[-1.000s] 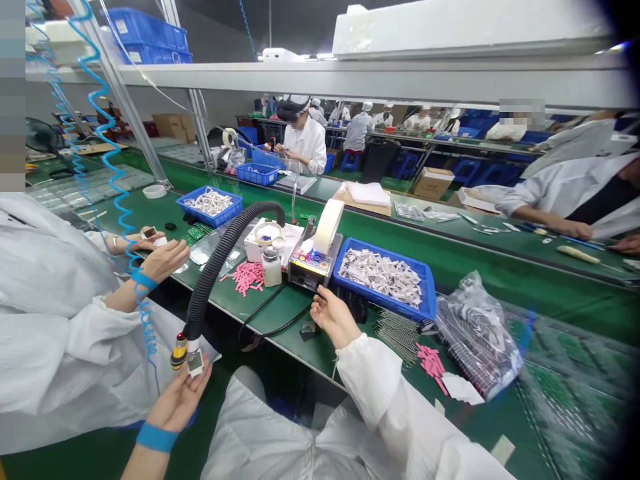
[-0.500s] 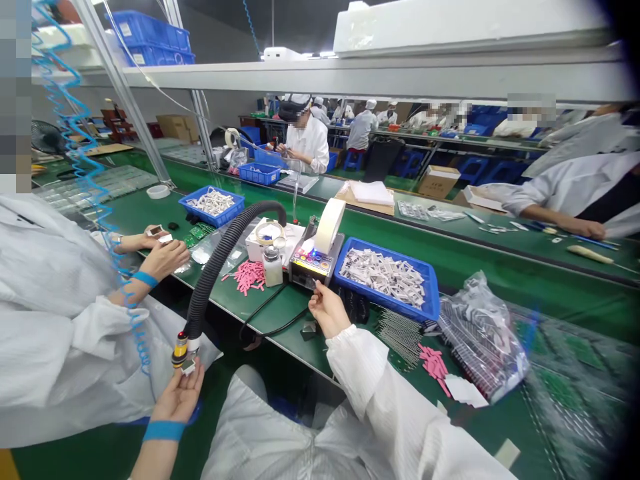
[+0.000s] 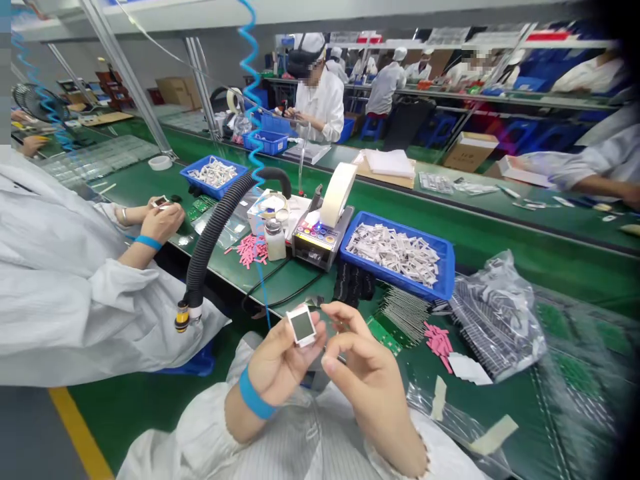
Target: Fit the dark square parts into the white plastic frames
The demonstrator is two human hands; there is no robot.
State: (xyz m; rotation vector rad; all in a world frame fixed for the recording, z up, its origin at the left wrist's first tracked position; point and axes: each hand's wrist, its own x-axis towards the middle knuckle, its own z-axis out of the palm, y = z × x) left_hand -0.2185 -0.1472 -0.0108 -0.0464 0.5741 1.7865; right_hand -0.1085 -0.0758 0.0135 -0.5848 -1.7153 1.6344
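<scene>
My left hand [image 3: 280, 357], with a blue band at the wrist, holds a small display screen [image 3: 303, 327] in a white frame between thumb and fingers. The screen's dark face is turned up toward me. Close on its right is my right hand [image 3: 367, 363], its fingers curved and apart, with nothing visible between them. A dark flat piece [image 3: 315, 302] lies on the table edge just beyond the fingertips. Further back stands a tape dispenser [image 3: 320, 237] with a roll of cream tape [image 3: 339, 195].
A blue bin [image 3: 447, 263] of white frames, pink strips [image 3: 438, 343], metal rods [image 3: 405, 313] and a plastic bag [image 3: 500, 313] lie to the right. A black hose [image 3: 205, 247] with a yellow-tipped nozzle [image 3: 182, 317] hangs at left, beside a seated co-worker [image 3: 75, 287].
My left hand has brought the display screen from beside the hose nozzle to in front of me. My right hand has drawn back from the tape dispenser toward it. The camera view has tilted down.
</scene>
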